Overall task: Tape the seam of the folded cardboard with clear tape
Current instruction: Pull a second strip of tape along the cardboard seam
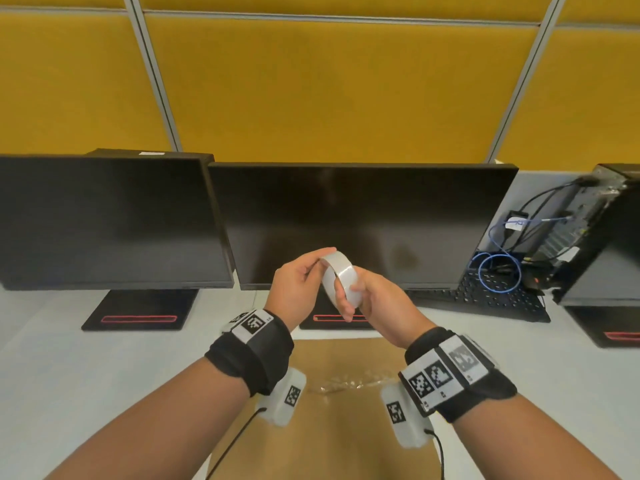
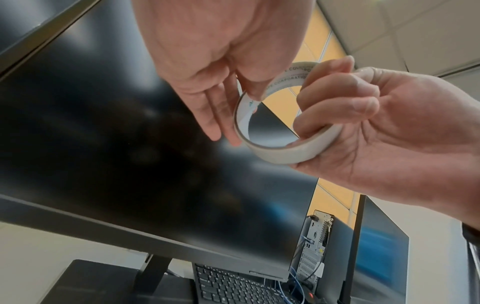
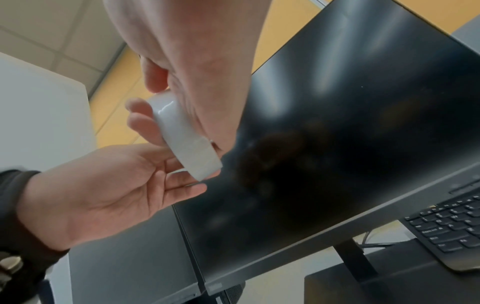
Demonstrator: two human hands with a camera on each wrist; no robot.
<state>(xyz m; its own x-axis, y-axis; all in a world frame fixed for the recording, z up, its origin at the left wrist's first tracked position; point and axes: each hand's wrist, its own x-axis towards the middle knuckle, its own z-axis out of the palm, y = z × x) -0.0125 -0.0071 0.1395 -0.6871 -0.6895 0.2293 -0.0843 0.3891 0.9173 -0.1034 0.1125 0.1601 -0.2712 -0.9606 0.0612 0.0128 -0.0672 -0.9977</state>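
A roll of clear tape [image 1: 341,271] is held up in front of the middle monitor by both hands. My left hand [image 1: 317,270] pinches its rim, thumb on top and fingers [image 2: 221,127] lying straight along the outside. My right hand [image 1: 367,297] grips the other side, with fingers [image 2: 335,98] curled through the core and the thumb on the outer face. In the right wrist view the tape roll [image 3: 185,135] shows its glossy band between both hands. The flat brown cardboard [image 1: 329,445] lies on the table below my wrists. A crinkled strip of clear tape [image 1: 349,384] runs across it.
Two dark monitors [image 1: 114,220] [image 1: 363,216] stand behind the hands on the white table [image 1: 52,358]. A black keyboard [image 1: 491,299], blue cables [image 1: 498,271] and an open computer case [image 1: 595,237] sit at the right. Yellow partition panels rise behind.
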